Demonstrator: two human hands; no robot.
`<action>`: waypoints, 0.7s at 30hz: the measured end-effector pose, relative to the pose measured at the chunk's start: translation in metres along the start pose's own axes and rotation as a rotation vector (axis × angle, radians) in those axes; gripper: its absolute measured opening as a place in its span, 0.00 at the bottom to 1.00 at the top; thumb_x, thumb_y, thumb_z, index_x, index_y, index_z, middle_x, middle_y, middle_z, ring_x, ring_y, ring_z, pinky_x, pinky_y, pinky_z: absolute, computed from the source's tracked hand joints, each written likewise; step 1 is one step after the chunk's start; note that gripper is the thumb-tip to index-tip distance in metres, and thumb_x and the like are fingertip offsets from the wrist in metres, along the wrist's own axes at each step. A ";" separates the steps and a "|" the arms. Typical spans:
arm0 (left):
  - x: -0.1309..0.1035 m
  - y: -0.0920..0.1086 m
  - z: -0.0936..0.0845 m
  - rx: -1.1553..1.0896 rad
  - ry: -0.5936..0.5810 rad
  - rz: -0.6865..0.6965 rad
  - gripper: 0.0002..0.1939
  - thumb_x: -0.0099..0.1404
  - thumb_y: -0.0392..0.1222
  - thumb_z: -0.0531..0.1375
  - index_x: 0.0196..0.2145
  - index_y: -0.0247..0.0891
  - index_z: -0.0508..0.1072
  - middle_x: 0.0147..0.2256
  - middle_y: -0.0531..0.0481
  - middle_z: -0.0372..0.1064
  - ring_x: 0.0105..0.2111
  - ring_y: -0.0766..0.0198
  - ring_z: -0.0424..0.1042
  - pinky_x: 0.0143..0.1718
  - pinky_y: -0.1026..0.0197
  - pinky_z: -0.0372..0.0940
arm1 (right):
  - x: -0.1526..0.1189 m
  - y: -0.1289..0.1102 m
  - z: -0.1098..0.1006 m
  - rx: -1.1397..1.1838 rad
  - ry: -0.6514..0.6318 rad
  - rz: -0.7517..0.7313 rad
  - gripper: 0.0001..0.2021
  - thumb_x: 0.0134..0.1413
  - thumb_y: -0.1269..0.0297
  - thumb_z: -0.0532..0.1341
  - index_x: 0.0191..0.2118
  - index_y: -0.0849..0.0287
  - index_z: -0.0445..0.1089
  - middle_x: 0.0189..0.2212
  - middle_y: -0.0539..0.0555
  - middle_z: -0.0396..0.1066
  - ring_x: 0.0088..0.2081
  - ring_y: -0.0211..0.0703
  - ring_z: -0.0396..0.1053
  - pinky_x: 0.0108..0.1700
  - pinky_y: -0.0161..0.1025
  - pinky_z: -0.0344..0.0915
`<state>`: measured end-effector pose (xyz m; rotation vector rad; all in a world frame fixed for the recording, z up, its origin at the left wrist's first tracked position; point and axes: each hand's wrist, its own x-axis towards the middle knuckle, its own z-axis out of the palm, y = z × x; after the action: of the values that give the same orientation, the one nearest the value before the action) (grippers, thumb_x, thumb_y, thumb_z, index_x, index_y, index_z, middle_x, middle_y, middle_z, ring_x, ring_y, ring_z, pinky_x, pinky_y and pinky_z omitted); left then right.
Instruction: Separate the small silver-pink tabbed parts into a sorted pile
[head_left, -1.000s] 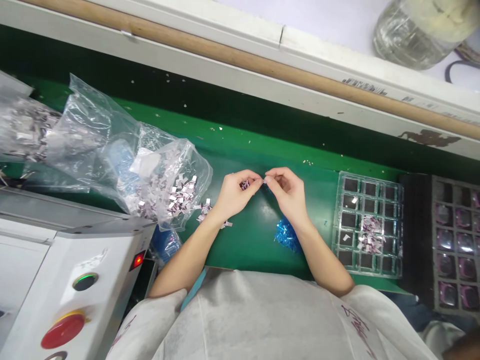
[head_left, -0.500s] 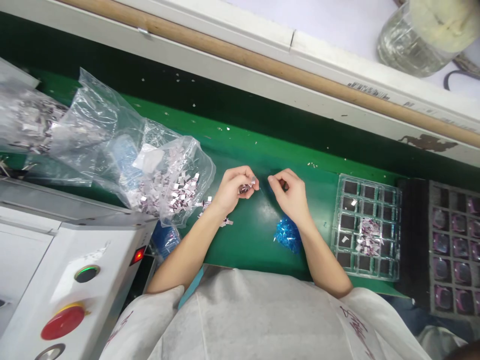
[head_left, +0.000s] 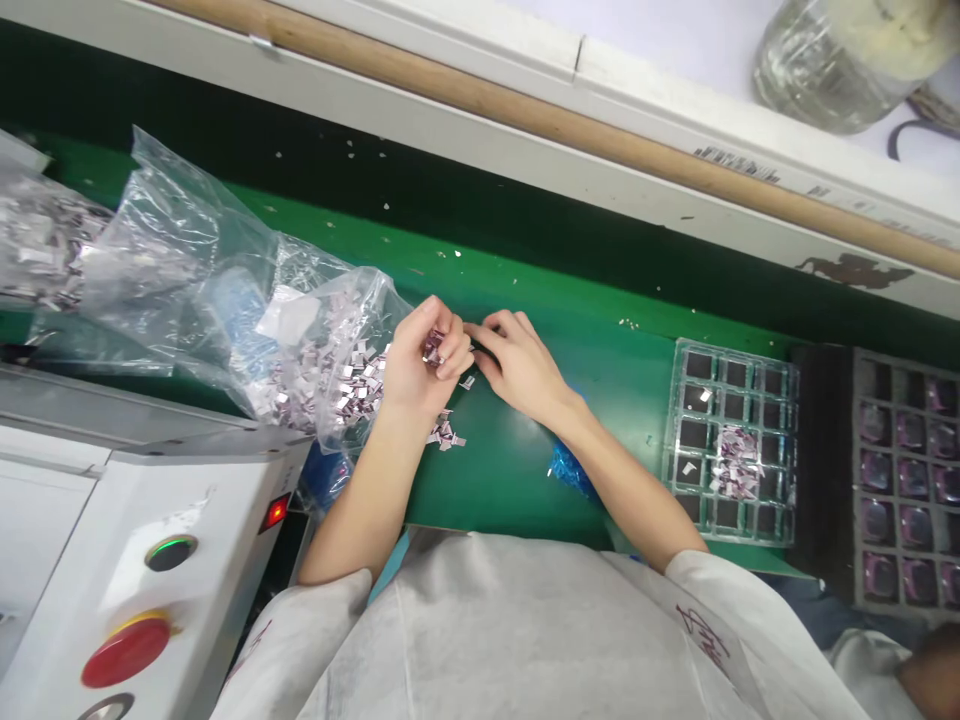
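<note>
My left hand (head_left: 426, 360) is curled round a cluster of small silvery-pink flat pieces (head_left: 433, 346), beside the mouth of a clear plastic bag (head_left: 367, 290). My right hand (head_left: 521, 368) has come up close to it, thumb and forefinger apart at the left fingertips; nothing shows between them. One loose silvery piece (head_left: 467, 382) appears just below the fingertips. More such pieces (head_left: 445, 432) lie on the green mat by my left wrist. A heap of shiny blue film strips (head_left: 568, 468) is partly covered by my right forearm.
At right stands a clear compartment tray (head_left: 670, 440) holding a pile of pinkish pieces (head_left: 737, 462). Beyond it is a dark tray (head_left: 859, 480) of purple-edged parts. A machine with a red button (head_left: 126, 650) stands at left. A ledge (head_left: 525, 110) with a glass jar (head_left: 810, 70) runs along the back.
My left hand has moved left towards the bag and turned more upright, still holding pieces. My right hand has moved left to meet it, its pinch loosened, its forearm now over the blue strips.
</note>
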<state>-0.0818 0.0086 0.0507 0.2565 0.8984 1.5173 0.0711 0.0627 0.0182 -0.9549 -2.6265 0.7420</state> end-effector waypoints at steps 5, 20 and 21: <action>0.001 0.013 -0.003 0.018 0.123 0.110 0.28 0.78 0.57 0.62 0.25 0.40 0.60 0.19 0.60 0.50 0.14 0.74 0.47 0.15 0.65 0.46 | 0.005 -0.004 0.008 -0.117 -0.151 -0.238 0.19 0.73 0.65 0.64 0.65 0.57 0.74 0.71 0.64 0.67 0.71 0.67 0.58 0.64 0.64 0.67; 0.005 -0.007 -0.008 0.268 -0.007 0.146 0.26 0.63 0.59 0.73 0.26 0.41 0.65 0.21 0.58 0.57 0.17 0.74 0.53 0.18 0.65 0.48 | -0.061 0.025 -0.009 0.157 0.093 0.012 0.17 0.77 0.67 0.56 0.63 0.51 0.76 0.53 0.60 0.75 0.56 0.56 0.72 0.61 0.57 0.72; 0.006 -0.009 -0.009 0.287 -0.010 0.138 0.25 0.63 0.57 0.73 0.26 0.41 0.65 0.21 0.58 0.58 0.17 0.74 0.53 0.19 0.65 0.48 | -0.061 0.026 -0.009 0.137 0.101 0.030 0.17 0.76 0.67 0.58 0.62 0.51 0.76 0.53 0.60 0.74 0.55 0.57 0.72 0.61 0.58 0.72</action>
<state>-0.0815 0.0100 0.0367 0.5428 1.1095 1.5092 0.1340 0.0428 0.0082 -0.9685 -2.4452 0.8466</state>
